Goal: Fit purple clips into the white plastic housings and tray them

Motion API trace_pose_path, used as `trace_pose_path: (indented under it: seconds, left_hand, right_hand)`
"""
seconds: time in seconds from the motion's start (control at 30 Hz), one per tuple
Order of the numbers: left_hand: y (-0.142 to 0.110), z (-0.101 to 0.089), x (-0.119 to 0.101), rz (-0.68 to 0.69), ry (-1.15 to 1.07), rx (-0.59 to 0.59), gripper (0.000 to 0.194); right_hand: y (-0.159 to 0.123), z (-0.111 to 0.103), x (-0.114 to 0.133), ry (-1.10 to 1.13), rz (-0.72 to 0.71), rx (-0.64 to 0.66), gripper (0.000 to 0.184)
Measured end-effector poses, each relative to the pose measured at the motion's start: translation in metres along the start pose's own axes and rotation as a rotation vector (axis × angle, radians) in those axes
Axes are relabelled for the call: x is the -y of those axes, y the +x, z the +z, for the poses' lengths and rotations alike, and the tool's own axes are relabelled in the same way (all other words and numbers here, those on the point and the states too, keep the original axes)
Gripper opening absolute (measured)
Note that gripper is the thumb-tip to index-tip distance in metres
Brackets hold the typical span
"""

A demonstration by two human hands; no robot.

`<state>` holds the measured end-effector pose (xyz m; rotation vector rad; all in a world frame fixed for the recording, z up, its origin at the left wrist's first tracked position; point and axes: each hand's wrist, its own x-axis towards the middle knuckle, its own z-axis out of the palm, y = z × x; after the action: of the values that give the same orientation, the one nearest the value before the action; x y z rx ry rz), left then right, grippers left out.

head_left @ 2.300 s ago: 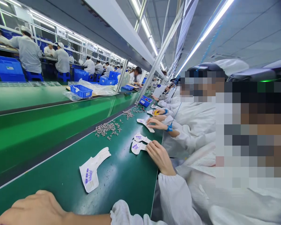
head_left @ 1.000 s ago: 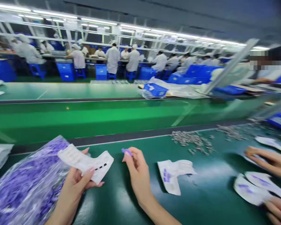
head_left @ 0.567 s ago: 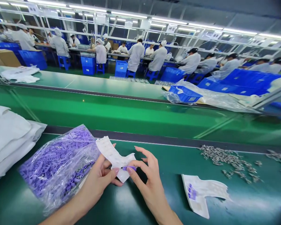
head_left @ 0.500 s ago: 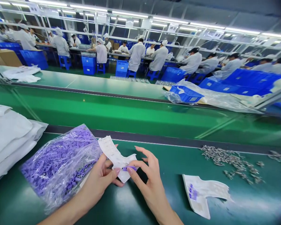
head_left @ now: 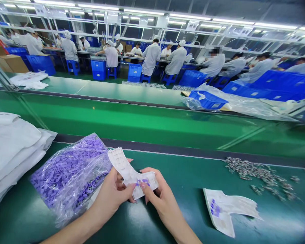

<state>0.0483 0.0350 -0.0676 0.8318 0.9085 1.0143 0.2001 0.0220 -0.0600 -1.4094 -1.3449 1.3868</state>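
Between my two hands is a white curved plastic part (head_left: 123, 164), raised above the green tabletop. My left hand (head_left: 115, 187) grips its near left side, thumb on top and fingers beneath. My right hand (head_left: 160, 189) is closed around its right end, with the thumb pressing by small purple pieces (head_left: 145, 182) on its surface. The thumbs partly cover those pieces. To the left lies a clear plastic bag (head_left: 73, 173) full of small purple parts. A similar white part (head_left: 227, 206) with purple pieces on it rests on the table to the right.
Small metal parts (head_left: 256, 174) are heaped at the right. White bags (head_left: 12, 152) are stacked at the far left. A green barrier (head_left: 142, 125) runs behind the table, with a blue bin (head_left: 208, 99) on the surface beyond. Several workers in white sit or stand further back.
My right hand has moved from pinching a purple piece over the white part to gripping the part's right end, thumb pressed down. The view has shifted slightly.
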Motion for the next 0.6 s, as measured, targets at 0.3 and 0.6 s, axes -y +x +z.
trace_pose_path:
  seconds: [0.3,0.6]
  left_hand:
    - [-0.003,0.0019,-0.0013,-0.031,0.036,-0.026,0.092]
    - [-0.0044,0.0059,-0.0017,-0.052,0.09,-0.033,0.081]
  right_hand:
    - [0.0007,0.0031,0.0001,0.123,-0.009,-0.028,0.033]
    - [-0.0002,0.0024,-0.0074,0.052,-0.069,-0.076,0.028]
